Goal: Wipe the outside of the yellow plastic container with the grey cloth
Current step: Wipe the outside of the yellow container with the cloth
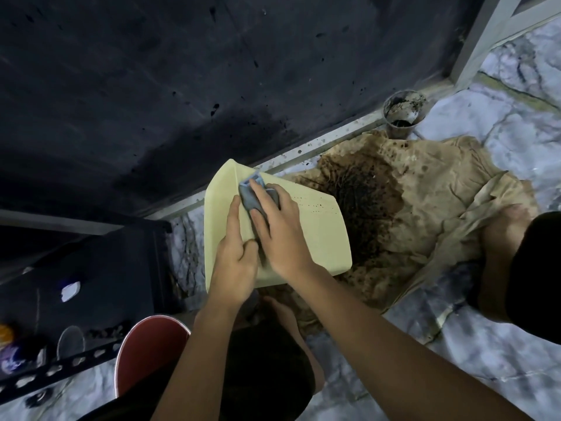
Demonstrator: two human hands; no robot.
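Right hand (pixel 280 229) pressed flat on crumpled grey cloth (pixel 249 198) against pale yellow plastic container (pixel 315 235); left hand (pixel 233 253) gripped container's near side, above stained brown paper sheet (pixel 425 202).

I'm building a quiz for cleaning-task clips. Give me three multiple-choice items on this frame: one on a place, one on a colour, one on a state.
1. Where does the dirty cup stand?
A. By the wall, beyond the brown paper
B. On the red stool
C. Inside the container

2. What colour is the cloth being pressed on the container?
A. Red
B. Grey
C. White

3. How is the container held?
A. Lying untouched on the floor
B. Steadied by the left hand while the right wipes
C. Hanging from a hook

Answers: 1 A, it sits at the wall's base past the soiled paper. 2 B, grey fabric shows under the right hand. 3 B, the left hand grips its edge.
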